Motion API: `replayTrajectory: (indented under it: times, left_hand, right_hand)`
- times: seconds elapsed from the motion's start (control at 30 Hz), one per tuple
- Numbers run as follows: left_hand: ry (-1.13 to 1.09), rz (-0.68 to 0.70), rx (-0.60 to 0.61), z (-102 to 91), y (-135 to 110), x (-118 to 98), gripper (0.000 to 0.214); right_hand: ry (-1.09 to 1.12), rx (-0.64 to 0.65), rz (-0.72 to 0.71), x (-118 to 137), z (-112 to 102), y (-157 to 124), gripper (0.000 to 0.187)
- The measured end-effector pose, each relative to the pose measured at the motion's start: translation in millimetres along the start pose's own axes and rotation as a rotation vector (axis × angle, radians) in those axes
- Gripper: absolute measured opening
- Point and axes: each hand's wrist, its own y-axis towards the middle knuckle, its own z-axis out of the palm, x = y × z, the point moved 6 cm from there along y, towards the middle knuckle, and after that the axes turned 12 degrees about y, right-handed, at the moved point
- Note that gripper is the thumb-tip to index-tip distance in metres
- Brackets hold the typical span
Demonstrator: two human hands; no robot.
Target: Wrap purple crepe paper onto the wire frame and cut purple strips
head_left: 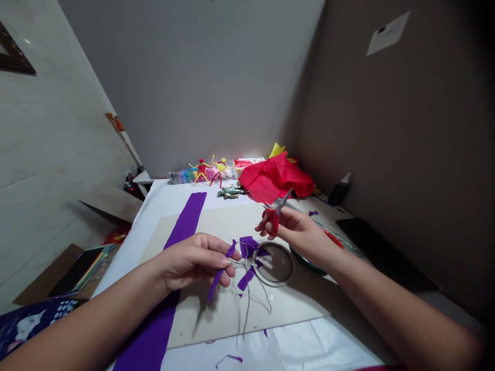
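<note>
My left hand pinches a thin twisted wire between thumb and fingers, with a narrow purple paper strip hanging from the grip. The wire's thin ends dangle over the board. Held up to the right, the red-handled scissors sit in my right hand, blades apart and pointing up and away from the wire. Between and below my hands lie purple paper scraps beside a round ring-like roll.
A long purple paper strip crosses the board's left side. Toward the back are crumpled red paper, small wire figures, colourful packs and a shiny greenish piece. A dark bottle stands right.
</note>
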Motion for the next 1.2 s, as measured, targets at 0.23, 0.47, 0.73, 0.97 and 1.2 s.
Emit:
replayTrajectory:
  times: [0.23, 0.47, 0.73, 0.97, 1.2]
  left_hand:
    - [-0.027, 0.047, 0.025, 2.5, 1.4, -5.3, 0.023]
    - [-0.044, 0.039, 0.091, 8.3, 5.3, -2.5, 0.025]
    - [-0.052, 0.111, 0.078, -1.0, 8.7, -10.8, 0.029]
    - [0.303, 0.239, -0.187, -5.2, 5.6, -13.9, 0.035]
    - [0.551, 0.291, -0.333, 6.7, -1.8, -16.7, 0.031]
  right_hand:
    - [0.06, 0.039, 0.046, 7.0, 9.4, -10.9, 0.015]
    - [0.152, 0.09, 0.121, 6.6, 27.8, -14.1, 0.007]
    - [0.523, 0.05, 0.388, -13.5, 32.2, -22.1, 0.019]
    - [0.758, 0.157, 0.601, -32.6, 45.4, -26.1, 0.02]
    - [0.887, 0.273, 0.621, -36.7, 60.9, -28.6, 0.017]
